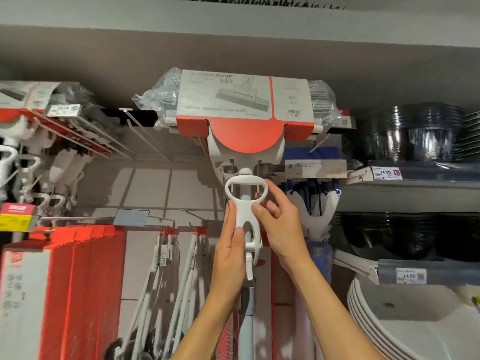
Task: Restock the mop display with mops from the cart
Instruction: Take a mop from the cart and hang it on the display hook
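Mop [244, 203]: held upright before the display wall, head uppermost, just under the top ledge; smooth white plastic wringer lever with an oval loop, running down to a pale pole.
Mop head [244, 102]: wrapped in crinkled clear film, with a grey and red card sleeve folded over it; sleeve print too blurred to read.
Left hand [230, 245]: grip closed round the lever's lower part and the pole, thumb laid on the front.
Right hand [279, 219]: fingertips pinch the right edge of the lever loop.
Wire hooks [135, 136]: thin white metal prongs, projecting from the wall to the left of the mop head.
Hanging mops [41, 152]: white, blurred, upper left.
Red boxes [78, 281]: flat cartons in a row, lower left, cut off by the frame.
Blue mop [314, 201]: partly hidden behind the right hand.
Dark bowls [415, 131]: glossy stacks on the right-hand shelves.
White plates [389, 320]: stacked, lower right, cropped.
Price tags [385, 173]: small, hard to read.
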